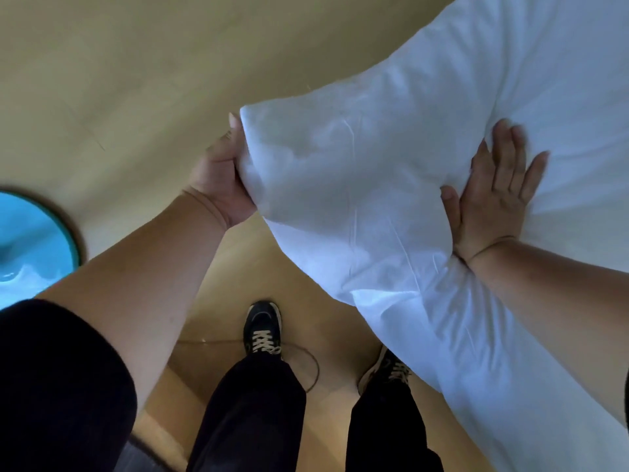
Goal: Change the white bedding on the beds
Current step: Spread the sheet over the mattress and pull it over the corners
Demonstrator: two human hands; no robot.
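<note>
Black trousers (258,413) and laced shoes (262,327) stand on our tan floor (119,80). Above them we hold the white pillow (357,185): left hand (221,178) grips its corner with curled fingers, right hand (493,195) presses flat, fingers spread. A blue round object (30,240) sits left.

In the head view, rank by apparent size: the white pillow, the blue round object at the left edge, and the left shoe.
1. White pillow, by far the largest.
2. Blue round object, cut off by the frame edge, so only its visible part is ranked.
3. Left shoe, smallest, though it lies farther from the camera.
</note>
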